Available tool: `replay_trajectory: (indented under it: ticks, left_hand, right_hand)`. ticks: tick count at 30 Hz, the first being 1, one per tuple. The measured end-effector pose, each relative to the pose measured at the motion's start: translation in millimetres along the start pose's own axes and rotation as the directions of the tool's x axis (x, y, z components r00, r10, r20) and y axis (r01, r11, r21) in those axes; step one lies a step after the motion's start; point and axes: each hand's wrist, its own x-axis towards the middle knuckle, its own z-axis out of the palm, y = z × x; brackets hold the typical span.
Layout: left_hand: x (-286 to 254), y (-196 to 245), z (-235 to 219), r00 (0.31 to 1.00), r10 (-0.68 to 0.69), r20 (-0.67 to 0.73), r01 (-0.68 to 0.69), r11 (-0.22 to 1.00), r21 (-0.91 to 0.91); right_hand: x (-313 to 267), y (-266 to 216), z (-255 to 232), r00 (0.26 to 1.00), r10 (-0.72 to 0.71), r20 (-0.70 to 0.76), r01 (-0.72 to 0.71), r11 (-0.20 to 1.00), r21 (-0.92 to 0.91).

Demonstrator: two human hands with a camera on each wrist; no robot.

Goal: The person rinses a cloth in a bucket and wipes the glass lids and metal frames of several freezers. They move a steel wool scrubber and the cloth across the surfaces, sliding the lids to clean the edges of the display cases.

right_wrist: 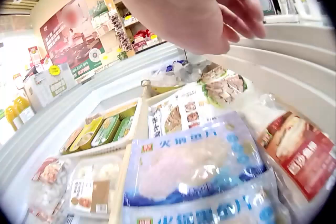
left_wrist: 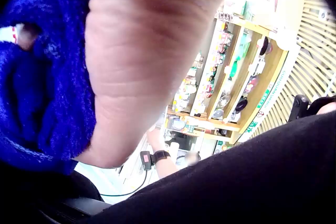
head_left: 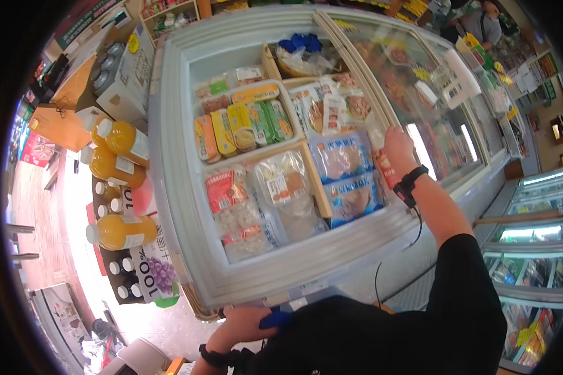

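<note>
In the head view my left hand (head_left: 247, 322) grips a blue cloth (head_left: 276, 320) low against the body, beside the freezer's front edge. The left wrist view shows the fuzzy blue cloth (left_wrist: 47, 77) bunched up at the hand. My right hand (head_left: 398, 150) is at the frame of the freezer's sliding glass lid (head_left: 413, 94), fingers loosely bent. Below it lie blue fish packets (head_left: 341, 156) and a red packet (head_left: 385, 167). From the right wrist, the hand (right_wrist: 205, 14) hovers over the frozen packets, holding none of them.
The open half of the chest freezer (head_left: 191, 206) holds a white tray (head_left: 294, 119) of boxed food and bagged goods. Orange juice bottles (head_left: 128, 232) and cartons stand along its left side. Upright glass-door coolers (head_left: 532, 231) stand at the right. A thin cable runs from the right wrist.
</note>
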Motion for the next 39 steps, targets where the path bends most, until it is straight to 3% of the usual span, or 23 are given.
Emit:
replay_trajectory:
  ticks: [3,5,7,13,15,17,19,21,23,24,25,29,31,32,33,35,36,37,39]
  left_hand:
    - [5.0,-2.8,-2.5,0.998,-0.011,0.062,0.018,0.993,-0.119]
    - [5.4,-8.2,1.9,0.999,-0.008,0.035,0.011,0.994,-0.113]
    - [6.0,-10.6,2.3,0.999,-0.010,0.045,0.015,0.994,-0.111]
    - [3.2,-20.7,5.8,0.999,-0.031,0.036,0.035,0.992,-0.123]
    - [-3.6,-21.9,1.2,0.993,0.029,-0.110,-0.045,0.987,-0.151]
    - [-7.8,-13.8,-18.5,0.998,-0.047,-0.046,0.041,0.990,-0.134]
    - [-9.8,-7.6,-34.1,0.966,-0.215,0.142,0.246,0.935,-0.255]
    - [-8.2,-9.8,-36.1,0.957,-0.243,0.156,0.273,0.938,-0.212]
    - [-6.5,-17.3,-28.8,0.946,-0.281,0.159,0.306,0.937,-0.169]
    - [-6.2,-28.1,-16.3,0.988,-0.138,-0.064,0.124,0.976,-0.178]
    - [-2.6,-28.8,-12.4,0.959,0.015,-0.283,-0.058,0.988,-0.145]
    - [-1.2,-2.4,-15.0,0.925,-0.208,-0.318,0.139,0.964,-0.227]
    - [0.1,-2.6,-12.5,0.893,-0.413,-0.177,0.265,0.802,-0.535]
    - [2.4,0.4,-16.4,0.851,-0.525,0.002,0.430,0.696,-0.575]
    - [7.1,4.7,-22.3,0.841,-0.540,0.000,0.442,0.688,-0.575]
    - [14.5,10.8,-34.9,0.859,-0.502,-0.102,0.387,0.767,-0.512]
    - [15.8,9.4,-34.5,0.853,-0.513,-0.094,0.402,0.761,-0.509]
    - [14.0,7.6,-29.7,0.835,-0.547,-0.058,0.437,0.723,-0.535]
    - [16.8,4.8,-28.5,0.821,-0.570,-0.025,0.462,0.689,-0.558]
  right_hand:
    - [51.6,-18.2,23.7,0.986,0.042,-0.163,-0.058,0.994,-0.092]
    - [70.9,-30.1,39.7,0.976,0.131,-0.174,-0.146,0.986,-0.075]
    - [79.3,-43.0,42.5,0.902,0.270,-0.338,-0.275,0.961,0.034]
    - [97.4,-63.6,40.3,0.842,0.415,-0.343,-0.437,0.899,0.016]
    - [101.0,-67.1,43.3,0.850,0.408,-0.332,-0.420,0.907,0.038]
    - [105.4,-70.3,41.2,0.913,0.278,-0.297,-0.268,0.960,0.076]
    - [118.0,-76.1,40.6,0.913,0.252,-0.320,-0.220,0.966,0.136]
    - [139.8,-72.6,34.8,0.953,0.068,-0.295,-0.010,0.981,0.194]
    - [171.5,-76.1,29.8,0.945,0.005,-0.326,0.055,0.983,0.175]
    - [190.7,-79.8,28.4,0.935,-0.054,-0.351,0.113,0.982,0.149]
    - [209.2,-83.1,28.2,0.920,-0.116,-0.374,0.172,0.978,0.119]
    - [279.2,-99.2,33.6,0.934,-0.190,-0.304,0.235,0.965,0.119]
    - [306.5,-104.8,39.0,0.957,-0.197,-0.215,0.224,0.968,0.113]
    - [326.7,-105.9,63.2,0.946,-0.184,-0.267,0.231,0.960,0.156]
    - [337.9,-114.1,64.8,0.945,-0.188,-0.269,0.240,0.956,0.172]
    - [355.8,-122.8,67.6,0.968,-0.034,-0.248,0.055,0.996,0.074]
    - [367.1,-123.9,62.2,0.976,-0.057,-0.208,0.083,0.990,0.117]
    - [366.1,-123.7,59.2,0.962,-0.066,-0.265,0.079,0.996,0.037]
    - [373.6,-118.2,57.3,0.979,-0.075,-0.190,0.056,0.993,-0.102]
